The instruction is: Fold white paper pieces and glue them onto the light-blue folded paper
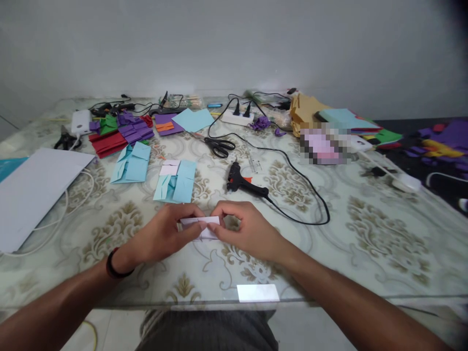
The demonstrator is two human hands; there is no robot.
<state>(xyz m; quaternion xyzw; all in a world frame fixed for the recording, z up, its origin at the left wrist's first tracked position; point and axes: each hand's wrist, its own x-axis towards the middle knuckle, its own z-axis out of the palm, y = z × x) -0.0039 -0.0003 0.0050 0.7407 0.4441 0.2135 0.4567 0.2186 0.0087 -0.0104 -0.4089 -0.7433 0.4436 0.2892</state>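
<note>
Between my two hands, low over the front middle of the table, is a small folded piece of white paper (pixel 200 229). My left hand (pixel 168 231) pinches its left part, thumb in front and fingers behind. My right hand (pixel 245 228) grips the right end the same way, its thumb tip close to the left one. Just beyond lie folded light blue papers (pixel 185 178) with a pale pinkish piece (pixel 169 167) on top. A black hot glue gun (pixel 245 182) rests past my right hand, its cord curving right.
Black-handled scissors (pixel 220 146) and a white power strip (pixel 237 117) lie farther back. More light blue folded paper (pixel 131 163), red folded strips (pixel 108 143) and a white sheet (pixel 42 187) are left. A brown paper bundle (pixel 305 111) and white cable adapter (pixel 406 183) are right.
</note>
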